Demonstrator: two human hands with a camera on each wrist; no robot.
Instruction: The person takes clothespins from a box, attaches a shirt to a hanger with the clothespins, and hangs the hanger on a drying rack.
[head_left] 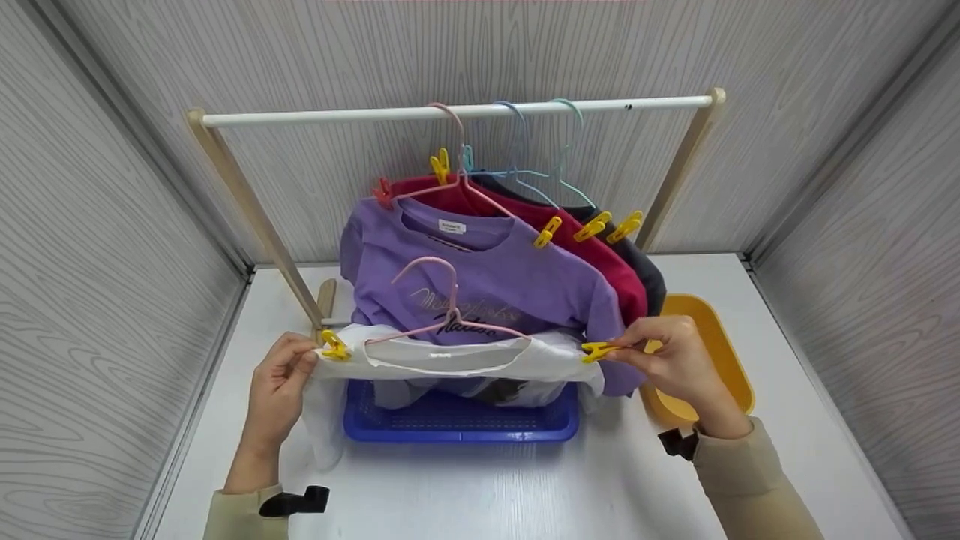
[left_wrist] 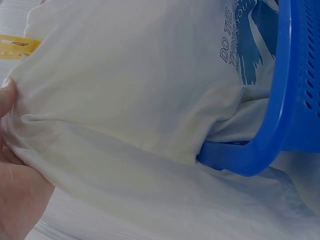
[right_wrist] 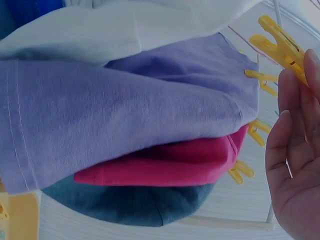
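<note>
A white T-shirt [head_left: 450, 364] with a pink hanger [head_left: 453, 311] in its neck is stretched between both hands above the blue basket [head_left: 461, 433]. My left hand [head_left: 276, 386] pinches the shirt's left shoulder, beside a yellow clothespin [head_left: 334, 345] clipped there. In the left wrist view, the shirt's cloth [left_wrist: 125, 100] bunches at the thumb. The right hand [head_left: 679, 367] pinches the handles of another yellow clothespin [head_left: 598, 351] at the opposite shoulder. That clothespin [right_wrist: 280, 45] also shows in the right wrist view; whether it grips the cloth cannot be told.
Behind, purple [head_left: 480, 262], red [head_left: 630, 277] and dark [head_left: 654, 281] tops hang with clothespins from a rack's white rail [head_left: 322, 117]. A yellow tray [head_left: 735, 367] stands at the right, with small pieces in its visible corner. Walls enclose the back and sides.
</note>
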